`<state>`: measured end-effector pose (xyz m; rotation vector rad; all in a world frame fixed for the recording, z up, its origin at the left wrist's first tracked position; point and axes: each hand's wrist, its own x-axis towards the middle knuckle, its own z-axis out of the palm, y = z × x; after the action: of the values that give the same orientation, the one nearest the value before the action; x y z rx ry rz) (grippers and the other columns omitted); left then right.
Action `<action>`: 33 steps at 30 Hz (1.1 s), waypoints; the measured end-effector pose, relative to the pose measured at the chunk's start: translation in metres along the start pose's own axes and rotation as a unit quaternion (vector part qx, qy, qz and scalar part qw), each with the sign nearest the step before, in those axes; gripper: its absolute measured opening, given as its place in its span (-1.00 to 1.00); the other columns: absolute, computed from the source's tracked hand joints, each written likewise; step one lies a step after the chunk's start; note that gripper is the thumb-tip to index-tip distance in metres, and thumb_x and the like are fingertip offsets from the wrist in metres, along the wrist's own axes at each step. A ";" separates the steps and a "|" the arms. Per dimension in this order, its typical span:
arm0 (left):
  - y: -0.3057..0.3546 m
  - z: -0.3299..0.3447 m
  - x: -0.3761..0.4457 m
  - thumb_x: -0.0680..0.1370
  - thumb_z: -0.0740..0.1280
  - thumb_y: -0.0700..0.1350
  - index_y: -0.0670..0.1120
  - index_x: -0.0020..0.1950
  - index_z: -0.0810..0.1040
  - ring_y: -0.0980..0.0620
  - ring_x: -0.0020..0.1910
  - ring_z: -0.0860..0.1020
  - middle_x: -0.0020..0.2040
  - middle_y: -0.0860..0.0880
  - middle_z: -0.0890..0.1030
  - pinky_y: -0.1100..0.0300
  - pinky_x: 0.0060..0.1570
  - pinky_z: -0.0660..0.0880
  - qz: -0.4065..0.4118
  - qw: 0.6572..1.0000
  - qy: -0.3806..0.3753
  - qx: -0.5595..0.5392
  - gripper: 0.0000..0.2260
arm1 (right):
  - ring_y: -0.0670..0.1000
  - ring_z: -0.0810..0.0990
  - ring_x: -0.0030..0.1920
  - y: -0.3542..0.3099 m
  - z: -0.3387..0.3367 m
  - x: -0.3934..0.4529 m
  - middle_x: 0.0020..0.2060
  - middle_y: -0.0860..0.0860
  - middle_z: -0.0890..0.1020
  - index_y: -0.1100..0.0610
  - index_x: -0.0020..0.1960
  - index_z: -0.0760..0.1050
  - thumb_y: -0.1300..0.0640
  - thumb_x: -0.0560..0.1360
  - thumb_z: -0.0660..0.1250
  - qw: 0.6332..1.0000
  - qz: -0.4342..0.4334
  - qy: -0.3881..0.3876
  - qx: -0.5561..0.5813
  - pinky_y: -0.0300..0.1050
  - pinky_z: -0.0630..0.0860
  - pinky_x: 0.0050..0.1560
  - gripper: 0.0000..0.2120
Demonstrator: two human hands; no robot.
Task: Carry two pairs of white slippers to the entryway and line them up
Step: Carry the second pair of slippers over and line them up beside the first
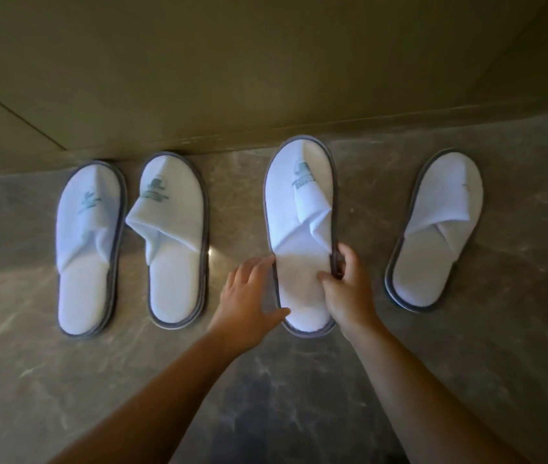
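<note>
Head view, 1 frame.

Item 1: first slipper point(88, 249), white with grey rim, far left on the marble floor point(299, 396), toe at the wall base point(232, 142). Flat, long axis running away from the person.

Item 2: second slipper point(174, 242), just beside item 1, same heading, upper flap creased outward.

Item 3: third slipper point(301, 236), set apart from item 2 by a clear gap, toe nearly touching the wall base, long axis tilted slightly off the left pair. Both hands are on its heel half.

Item 4: fourth slipper point(433, 232), well apart to the right, axis leaning right, toe short of the wall.

Left hand point(249, 303): fingers spread, flat against the left rim and heel of item 3.

Right hand point(346, 289): thumb and fingers pinching the right rim of item 3.

Judgement: item 3 is being squared. Item 4 remains unaligned; it lies to the right of both hands, so the right hand is nearer. Its heel needs to swing left to bring its axis parallel.
</note>
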<state>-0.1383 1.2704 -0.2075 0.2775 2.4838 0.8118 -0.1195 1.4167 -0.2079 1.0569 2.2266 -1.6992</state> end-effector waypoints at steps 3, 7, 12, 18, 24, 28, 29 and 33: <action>-0.039 -0.020 -0.008 0.38 0.38 0.04 0.01 0.41 0.08 -0.09 0.44 0.09 0.48 -0.06 0.13 -0.03 0.40 0.12 -0.041 0.998 0.027 0.050 -0.30 | 0.13 0.37 0.31 0.000 0.029 0.002 0.34 0.13 0.39 0.14 0.37 0.20 0.30 0.46 0.20 0.999 0.008 -0.038 -0.022 -0.06 0.32 0.24 -0.50; -0.076 -0.038 -0.017 0.39 0.36 0.07 0.07 0.44 -0.05 -0.13 0.47 -0.03 0.50 -0.09 0.03 -0.12 0.42 0.01 -0.076 0.991 0.042 0.102 -0.23 | 0.15 0.38 0.32 -0.001 0.050 0.005 0.34 0.16 0.39 0.17 0.38 0.19 0.25 0.48 0.22 0.998 0.009 -0.033 -0.058 -0.01 0.33 0.26 -0.51; -0.094 -0.046 -0.012 0.42 0.30 0.12 0.11 0.44 -0.13 -0.17 0.48 -0.15 0.52 -0.11 -0.09 -0.15 0.42 -0.05 -0.088 0.985 0.026 0.145 -0.24 | 0.20 0.32 0.34 0.002 0.059 -0.004 0.36 0.23 0.33 0.19 0.40 0.11 0.03 0.39 0.38 0.967 -0.058 0.050 -0.241 0.13 0.35 0.32 -0.29; -0.099 -0.047 -0.003 0.46 0.26 0.10 0.12 0.43 -0.17 -0.21 0.47 -0.15 0.52 -0.12 -0.11 -0.19 0.41 -0.06 -0.068 0.982 -0.003 0.174 -0.28 | 0.23 0.21 0.36 0.015 0.079 -0.027 0.41 0.23 0.15 0.09 0.44 -0.05 -0.16 0.26 0.43 0.924 -0.063 -0.022 -0.376 0.11 0.29 0.30 -0.04; -0.100 -0.047 -0.001 0.46 0.25 0.10 0.11 0.43 -0.09 -0.21 0.46 -0.19 0.51 -0.11 -0.12 -0.21 0.41 -0.06 -0.064 0.981 -0.029 0.181 -0.32 | 0.23 0.09 0.42 0.011 0.090 -0.021 0.46 0.22 0.00 0.06 0.44 -0.09 -0.12 0.32 0.39 0.913 -0.071 -0.030 -0.400 0.12 0.24 0.36 -0.09; -0.100 -0.048 0.000 0.46 0.25 0.10 0.10 0.43 -0.08 -0.21 0.46 -0.20 0.51 -0.10 -0.13 -0.21 0.41 -0.07 -0.067 0.980 -0.034 0.184 -0.33 | 0.22 0.08 0.42 0.009 0.092 -0.020 0.46 0.20 0.00 0.05 0.44 -0.10 -0.09 0.32 0.41 0.917 -0.077 -0.029 -0.391 0.13 0.25 0.36 -0.09; -0.100 -0.048 0.000 0.46 0.25 0.10 0.10 0.43 -0.07 -0.21 0.46 -0.20 0.51 -0.10 -0.13 -0.21 0.41 -0.07 -0.068 0.980 -0.035 0.185 -0.33 | 0.22 0.07 0.42 0.009 0.092 -0.020 0.47 0.20 0.00 0.05 0.44 -0.11 -0.09 0.32 0.41 0.917 -0.077 -0.028 -0.391 0.13 0.24 0.36 -0.08; -0.100 -0.047 0.001 0.46 0.26 0.10 0.10 0.43 -0.07 -0.21 0.46 -0.19 0.51 -0.10 -0.12 -0.22 0.41 -0.07 -0.069 0.981 -0.031 0.180 -0.33 | 0.21 0.07 0.42 0.010 0.094 -0.022 0.47 0.20 0.00 0.06 0.44 -0.10 -0.08 0.32 0.40 0.919 -0.078 -0.024 -0.386 0.10 0.22 0.38 -0.09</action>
<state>-0.1670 1.1674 -0.2350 0.2471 2.5465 0.2885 -0.1246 1.3248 -0.2373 0.6333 2.6196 -0.7012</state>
